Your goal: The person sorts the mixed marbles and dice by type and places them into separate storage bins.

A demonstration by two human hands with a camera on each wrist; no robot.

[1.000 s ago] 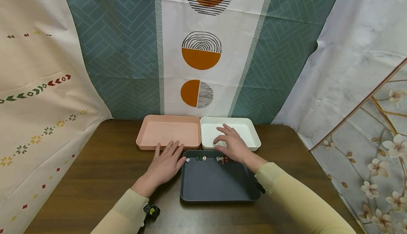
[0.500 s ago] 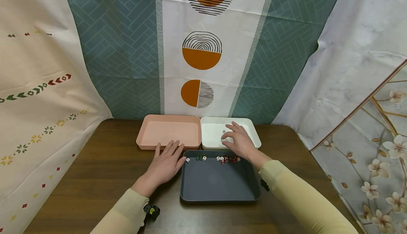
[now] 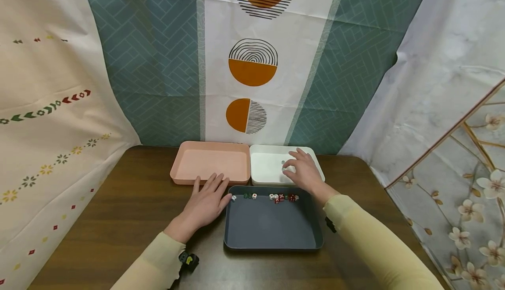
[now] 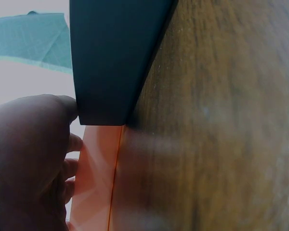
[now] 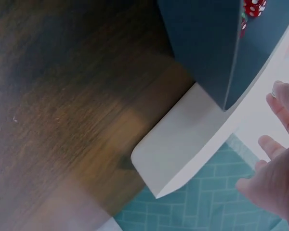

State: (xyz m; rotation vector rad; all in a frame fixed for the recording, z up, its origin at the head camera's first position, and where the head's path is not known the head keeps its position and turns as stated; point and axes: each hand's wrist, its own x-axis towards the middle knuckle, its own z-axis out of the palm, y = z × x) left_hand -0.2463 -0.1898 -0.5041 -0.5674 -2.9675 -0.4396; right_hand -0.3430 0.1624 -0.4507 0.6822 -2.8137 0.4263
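Note:
My right hand (image 3: pixel 305 174) is over the white tray (image 3: pixel 262 178), thumb and index finger pinching a small pale, clear-looking piece (image 3: pixel 283 168). In the right wrist view, a glint of this piece (image 5: pixel 273 94) shows at the fingertips; its exact kind cannot be made out. The left hand (image 3: pixel 206 200) lies with fingers spread and straight, fingertips at the near rim of the pink tray (image 3: pixel 185 182) and thumb at the left edge of the dark grey tray (image 3: pixel 272 228). White dice (image 3: pixel 254 196), red dice (image 3: pixel 277 199) and small green pieces (image 3: pixel 246 196) line the dark tray's far side.
All three trays stand close together on a brown wooden table (image 3: pixel 130 202). A small grey spot (image 3: pixel 282 162) shows in the white tray beyond the right fingertips. Behind the table hangs a patterned cloth (image 3: pixel 165 106), with more cloth on both sides.
My right hand has moved right across the white tray, still pinching the small piece, and uncovered the red dice at the dark tray's far right. The left hand has stayed in place.

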